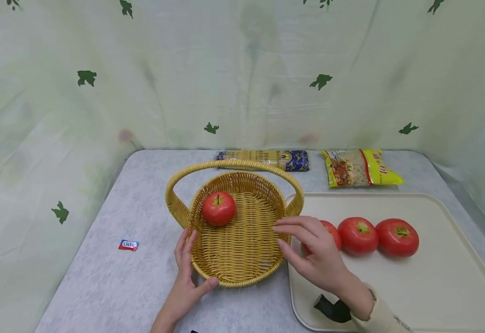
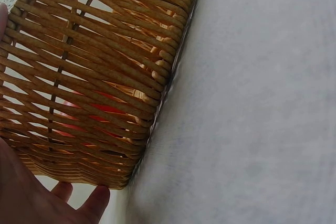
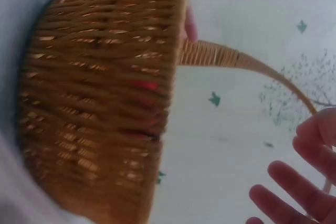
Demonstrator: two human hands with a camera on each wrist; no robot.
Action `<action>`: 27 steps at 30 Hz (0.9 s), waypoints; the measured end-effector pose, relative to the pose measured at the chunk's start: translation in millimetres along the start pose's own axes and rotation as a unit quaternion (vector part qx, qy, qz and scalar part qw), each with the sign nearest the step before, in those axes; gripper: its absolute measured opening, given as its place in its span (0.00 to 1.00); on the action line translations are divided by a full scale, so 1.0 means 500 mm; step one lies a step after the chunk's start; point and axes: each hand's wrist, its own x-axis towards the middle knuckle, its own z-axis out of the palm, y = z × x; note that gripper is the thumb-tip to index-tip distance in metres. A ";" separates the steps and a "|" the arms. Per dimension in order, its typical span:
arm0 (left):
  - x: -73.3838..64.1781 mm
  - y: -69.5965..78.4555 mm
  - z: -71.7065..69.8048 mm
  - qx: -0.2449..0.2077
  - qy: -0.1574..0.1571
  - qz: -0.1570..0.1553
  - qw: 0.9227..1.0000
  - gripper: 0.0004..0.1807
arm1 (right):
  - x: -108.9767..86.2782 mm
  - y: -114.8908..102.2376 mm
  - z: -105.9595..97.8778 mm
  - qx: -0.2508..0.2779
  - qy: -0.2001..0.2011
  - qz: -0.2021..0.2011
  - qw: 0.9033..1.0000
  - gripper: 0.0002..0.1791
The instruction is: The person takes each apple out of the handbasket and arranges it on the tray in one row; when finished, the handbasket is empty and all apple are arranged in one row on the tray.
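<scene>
Surface: grey mottled table (image 1: 113,277), pale green leaf-printed curtain (image 1: 59,92) behind and at both sides.
Count: four tomatoes, one in the basket (image 1: 218,208), three in a row on the cream tray (image 1: 434,286) at right; two food packets at the far edge; one small wrapper (image 1: 128,245) at left.
Basket: round woven wicker basket (image 1: 242,249) with arched handle, centre of frame.
Left hand (image 1: 186,282): fingers straight against the basket's near-left rim, thumb along its front.
Right hand (image 1: 315,252): fingers spread, loose, at the basket's right rim, over the tray.
</scene>
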 end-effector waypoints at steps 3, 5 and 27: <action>0.000 -0.001 0.000 0.001 0.000 0.000 1.000 0.59 | 0.026 -0.003 0.018 -0.003 -0.021 -0.011 1.000 0.11; 0.000 -0.001 0.000 0.003 0.000 0.002 1.000 0.58 | 0.043 -0.004 0.028 -0.006 -0.037 -0.010 0.999 0.10; 0.002 -0.006 0.001 0.005 -0.001 0.009 1.000 0.58 | 0.181 0.035 0.147 -0.061 -0.246 0.109 0.961 0.21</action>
